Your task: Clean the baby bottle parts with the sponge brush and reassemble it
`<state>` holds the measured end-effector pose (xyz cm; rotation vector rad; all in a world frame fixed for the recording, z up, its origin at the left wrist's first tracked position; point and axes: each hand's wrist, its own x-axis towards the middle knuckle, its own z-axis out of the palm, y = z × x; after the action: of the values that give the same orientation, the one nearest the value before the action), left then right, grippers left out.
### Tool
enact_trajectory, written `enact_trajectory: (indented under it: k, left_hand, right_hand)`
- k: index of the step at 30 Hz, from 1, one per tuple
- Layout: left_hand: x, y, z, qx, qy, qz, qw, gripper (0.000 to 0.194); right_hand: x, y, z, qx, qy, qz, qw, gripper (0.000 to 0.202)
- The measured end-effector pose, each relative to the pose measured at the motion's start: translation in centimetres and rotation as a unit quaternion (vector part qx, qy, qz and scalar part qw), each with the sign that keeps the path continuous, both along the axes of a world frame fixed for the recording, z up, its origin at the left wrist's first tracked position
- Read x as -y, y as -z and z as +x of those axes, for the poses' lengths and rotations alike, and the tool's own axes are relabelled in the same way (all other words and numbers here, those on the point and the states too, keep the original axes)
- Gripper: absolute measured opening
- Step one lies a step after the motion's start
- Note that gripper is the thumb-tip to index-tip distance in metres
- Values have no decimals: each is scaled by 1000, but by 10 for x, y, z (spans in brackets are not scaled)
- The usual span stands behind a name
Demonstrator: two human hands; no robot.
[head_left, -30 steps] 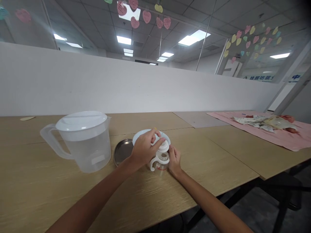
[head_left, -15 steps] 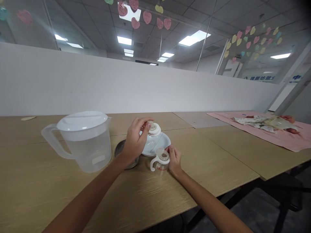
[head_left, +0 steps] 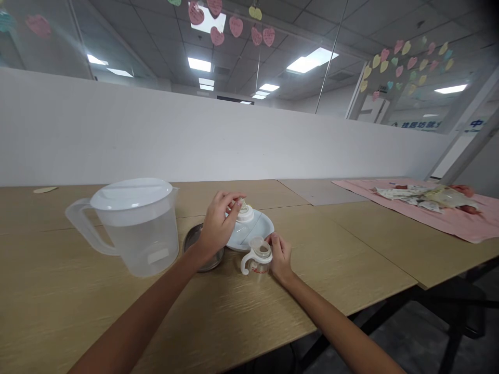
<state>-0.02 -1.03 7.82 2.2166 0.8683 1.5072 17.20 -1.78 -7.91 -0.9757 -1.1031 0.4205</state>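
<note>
Pinched in the fingers of my left hand (head_left: 218,221) is a white bottle top with a clear teat (head_left: 245,214), held over a pale blue dish (head_left: 262,228). The ring sits low at the dish, and I cannot tell whether it touches. My right hand (head_left: 281,257) is closed at the right side of a small clear baby bottle (head_left: 259,264) with red lettering. The bottle stands upright and uncapped on the table, its white handle curving out to the left. My right fingers partly hide the handle on their side.
A large clear pitcher (head_left: 142,244) with a white lid stands on the left. Beneath my left wrist is a round metal dish (head_left: 212,264), partly covered. A pink cloth (head_left: 448,223) with packets lies at the far right of the table (head_left: 331,280). A low white wall (head_left: 218,140) runs behind.
My left hand has shifted the bottle top slightly left and down and tilted it, so the teat shows more upright. My right hand and the bottle have stayed in place.
</note>
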Motion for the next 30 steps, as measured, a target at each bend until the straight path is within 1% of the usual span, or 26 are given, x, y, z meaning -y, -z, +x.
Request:
enact_trajectory:
  k: [7, 15, 19, 22, 24, 26, 28, 30]
  left_hand:
    - [-2, 2, 0, -5, 9, 0, 1000, 26]
    - [3, 0, 1, -31, 17, -10, 999, 27]
    - [5, 0, 2, -29, 18, -3, 999, 26]
    - [4, 3, 3, -17, 23, -10, 1000, 25]
    - [3, 6, 5, -7, 34, -26, 999, 25]
    - [3, 11, 7, 4, 56, -61, 997, 24]
    - [4, 15, 11, 16, 88, -122, 988, 23]
    - [6, 19, 15, 26, 128, -199, 971, 23]
  right_hand:
    - [2, -3, 0, 11, 4, 1, 1000, 44]
    - [4, -5, 1, 37, 21, 1, 999, 43]
    - [9, -13, 3, 99, 52, 15, 994, 39]
    - [14, -24, 5, 160, 88, 54, 982, 35]
    - [16, -29, 7, 174, 103, 83, 976, 33]
    - [17, -33, 10, 174, 104, 99, 974, 30]
    - [16, -34, 14, 173, 99, 105, 974, 29]
    - [15, -33, 17, 174, 89, 104, 975, 30]
